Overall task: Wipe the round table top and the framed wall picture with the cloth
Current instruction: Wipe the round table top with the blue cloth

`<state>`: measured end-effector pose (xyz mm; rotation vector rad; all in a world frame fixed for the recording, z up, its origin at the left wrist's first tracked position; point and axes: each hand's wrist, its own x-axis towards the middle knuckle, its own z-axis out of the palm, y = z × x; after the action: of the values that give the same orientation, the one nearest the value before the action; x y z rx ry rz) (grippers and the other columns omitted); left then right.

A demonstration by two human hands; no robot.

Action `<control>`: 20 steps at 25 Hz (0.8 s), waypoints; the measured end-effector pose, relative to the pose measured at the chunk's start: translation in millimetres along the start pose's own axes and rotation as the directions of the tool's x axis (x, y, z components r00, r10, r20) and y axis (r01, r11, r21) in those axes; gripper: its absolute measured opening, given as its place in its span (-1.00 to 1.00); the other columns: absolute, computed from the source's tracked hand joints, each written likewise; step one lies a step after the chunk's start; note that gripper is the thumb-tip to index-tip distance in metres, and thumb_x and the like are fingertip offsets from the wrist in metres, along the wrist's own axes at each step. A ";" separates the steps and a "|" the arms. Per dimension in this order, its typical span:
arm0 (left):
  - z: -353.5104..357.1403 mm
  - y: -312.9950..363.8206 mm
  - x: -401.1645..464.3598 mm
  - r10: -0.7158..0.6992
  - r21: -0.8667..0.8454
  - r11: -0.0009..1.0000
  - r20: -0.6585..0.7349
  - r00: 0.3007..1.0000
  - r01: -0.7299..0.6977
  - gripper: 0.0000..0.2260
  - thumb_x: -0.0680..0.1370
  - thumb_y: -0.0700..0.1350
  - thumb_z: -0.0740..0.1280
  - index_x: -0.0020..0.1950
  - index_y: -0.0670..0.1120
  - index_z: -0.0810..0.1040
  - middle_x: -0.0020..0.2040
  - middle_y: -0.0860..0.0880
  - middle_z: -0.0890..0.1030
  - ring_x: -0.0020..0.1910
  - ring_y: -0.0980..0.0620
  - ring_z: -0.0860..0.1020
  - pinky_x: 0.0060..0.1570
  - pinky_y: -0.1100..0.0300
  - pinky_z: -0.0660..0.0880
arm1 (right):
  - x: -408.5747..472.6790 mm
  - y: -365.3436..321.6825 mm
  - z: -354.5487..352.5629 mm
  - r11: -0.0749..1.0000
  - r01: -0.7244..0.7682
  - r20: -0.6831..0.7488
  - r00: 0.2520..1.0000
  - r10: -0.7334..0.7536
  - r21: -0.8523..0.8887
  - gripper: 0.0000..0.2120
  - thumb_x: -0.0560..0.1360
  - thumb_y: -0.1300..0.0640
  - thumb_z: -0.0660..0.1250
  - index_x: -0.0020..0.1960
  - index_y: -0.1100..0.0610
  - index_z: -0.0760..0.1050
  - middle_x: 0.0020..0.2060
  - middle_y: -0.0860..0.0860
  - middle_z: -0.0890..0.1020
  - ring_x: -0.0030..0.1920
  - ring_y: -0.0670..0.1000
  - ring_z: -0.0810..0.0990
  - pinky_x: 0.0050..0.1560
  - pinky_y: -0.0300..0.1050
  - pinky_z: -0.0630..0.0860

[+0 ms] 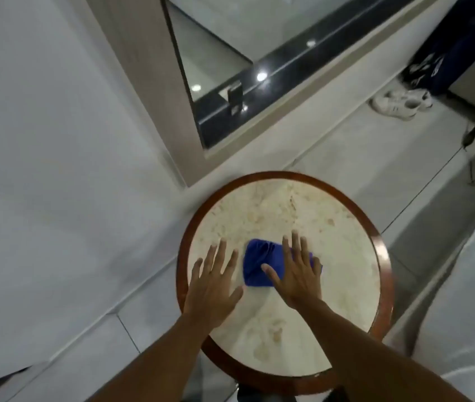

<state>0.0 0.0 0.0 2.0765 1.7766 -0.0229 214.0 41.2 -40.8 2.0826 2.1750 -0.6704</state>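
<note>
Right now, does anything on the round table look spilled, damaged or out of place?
Nothing stands out. The round table top shows only its mottled beige marbling, with no spill or crack visible. The blue cloth lies bunched under the right hand, and the left hand is spread flat beside it.

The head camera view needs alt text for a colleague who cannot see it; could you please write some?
Seen from above, a right hand presses a blue cloth flat on a round, wood-rimmed marble table top, while the left hand lies open beside it. White sneakers sit on the tiled floor beyond.
</note>
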 end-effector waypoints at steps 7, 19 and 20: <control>125.8 -15.4 70.9 0.019 0.107 0.994 0.074 0.997 -0.027 -0.27 0.64 0.20 0.12 0.62 0.00 -0.24 0.67 -0.13 -0.17 0.64 -0.15 -0.16 0.56 -0.19 -0.01 | 42.1 8.6 101.8 0.982 -0.190 -0.058 0.980 0.189 -0.003 -0.06 0.42 -0.56 -0.14 0.61 -0.01 -0.06 0.62 0.04 -0.15 0.60 0.12 -0.19 0.47 0.38 -0.12; 53.3 -11.5 46.4 0.062 0.197 0.978 0.033 0.998 -0.068 -0.24 0.64 0.22 0.14 0.62 0.02 -0.28 0.67 -0.15 -0.21 0.64 -0.16 -0.17 0.56 -0.19 -0.02 | 22.8 -26.3 72.7 0.971 -0.142 -0.107 0.981 0.165 0.193 -0.56 0.69 0.02 -0.02 0.50 0.15 0.29 0.60 0.06 0.13 0.59 0.02 0.04 0.52 0.14 0.09; 35.0 -11.4 38.3 0.082 0.205 0.975 0.005 0.997 -0.082 -0.25 0.64 0.21 0.15 0.64 0.00 -0.22 0.67 -0.16 -0.18 0.64 -0.17 -0.14 0.55 -0.20 0.02 | 12.7 -39.5 58.9 0.945 -0.113 -0.137 0.977 0.161 0.307 -0.58 0.69 0.02 -0.02 0.45 0.15 0.34 0.57 0.10 0.24 0.56 0.05 0.18 0.47 0.14 0.21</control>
<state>5.0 26.4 -45.8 2.2930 1.7531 -0.1874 160.0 33.1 -87.7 2.4919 2.0888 -0.8946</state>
